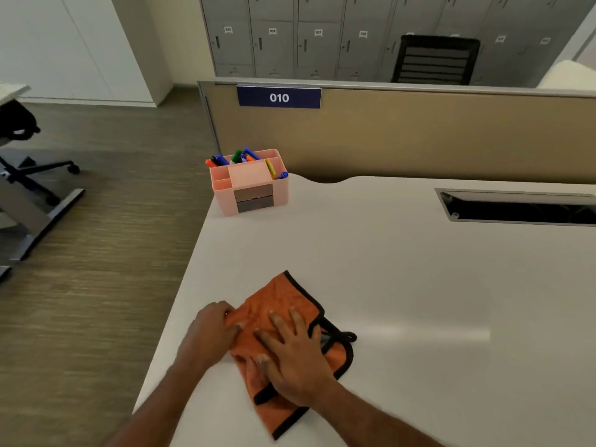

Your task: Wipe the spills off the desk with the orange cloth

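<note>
Both forearms are bare, no sleeves showing; the left hand [211, 333] and right hand [295, 359] wear no gloves, rings or watch.

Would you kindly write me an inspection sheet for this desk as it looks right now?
Surface: white desk, no spill clearly visible; a faint glare streak to the right of the cloth.
Job's things: orange cloth with black trim, crumpled and partly folded, lying near the desk's left front edge.
Clutter: pink organiser with markers, at the far left corner.
Grippers: left hand pinches the cloth's left edge; right hand lies flat on the cloth, fingers spread.
Cables: nothing seen; a cable slot is open at the far right.
Surroundings: tan partition labelled 010, grey lockers, black chair behind.
</note>
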`<state>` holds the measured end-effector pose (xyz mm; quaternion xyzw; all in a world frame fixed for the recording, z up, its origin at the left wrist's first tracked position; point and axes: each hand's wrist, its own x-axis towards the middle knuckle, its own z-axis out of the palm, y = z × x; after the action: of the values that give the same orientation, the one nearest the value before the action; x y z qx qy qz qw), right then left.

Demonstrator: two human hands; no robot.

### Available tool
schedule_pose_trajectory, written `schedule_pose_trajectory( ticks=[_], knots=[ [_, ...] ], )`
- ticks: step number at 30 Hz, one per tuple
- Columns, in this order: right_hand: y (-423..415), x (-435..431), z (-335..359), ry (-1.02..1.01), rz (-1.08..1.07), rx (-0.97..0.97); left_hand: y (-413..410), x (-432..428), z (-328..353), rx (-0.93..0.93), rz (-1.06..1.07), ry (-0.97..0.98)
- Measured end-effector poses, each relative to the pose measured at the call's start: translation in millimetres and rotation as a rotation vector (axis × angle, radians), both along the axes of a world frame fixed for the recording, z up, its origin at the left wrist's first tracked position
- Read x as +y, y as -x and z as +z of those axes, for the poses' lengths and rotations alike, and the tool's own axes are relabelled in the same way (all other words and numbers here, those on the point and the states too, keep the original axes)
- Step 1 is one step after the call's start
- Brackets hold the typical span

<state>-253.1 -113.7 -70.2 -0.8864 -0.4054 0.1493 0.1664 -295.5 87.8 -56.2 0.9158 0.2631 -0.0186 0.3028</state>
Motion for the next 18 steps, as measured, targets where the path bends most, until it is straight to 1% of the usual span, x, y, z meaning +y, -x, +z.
schedule_pose_trajectory(
  ticks=[2, 6, 11, 13, 16, 18],
  knots=[
    [-8.8, 18.6, 4.7, -0.030, 0.056, -0.007, 0.9, 22.5, 3.0, -0.013, 0.018, -0.024],
    [-35.8, 53.4, 8.5, -0.079, 0.200, -0.104, 0.5, 58.3, 4.3, -0.028, 0.047, -0.041],
    [-67.0, 86.7, 11.8, -0.048, 0.173, -0.178, -19.9, 77.7, 2.3, -0.094, 0.020, -0.076],
    [-76.7, 98.4, 16.9, -0.082, 0.126, -0.165, -28.8, 84.5, 3.0, -0.111, 0.008, -0.079],
    [-98.8, 109.6, 30.6, -0.197, -0.106, -0.078, -38.3, 91.2, 6.4, -0.146, -0.035, -0.098],
    [-119.8, 109.4, 37.4, -0.179, -0.207, -0.138, -39.9, 93.8, 9.6, -0.187, -0.084, -0.074]
  ],
)
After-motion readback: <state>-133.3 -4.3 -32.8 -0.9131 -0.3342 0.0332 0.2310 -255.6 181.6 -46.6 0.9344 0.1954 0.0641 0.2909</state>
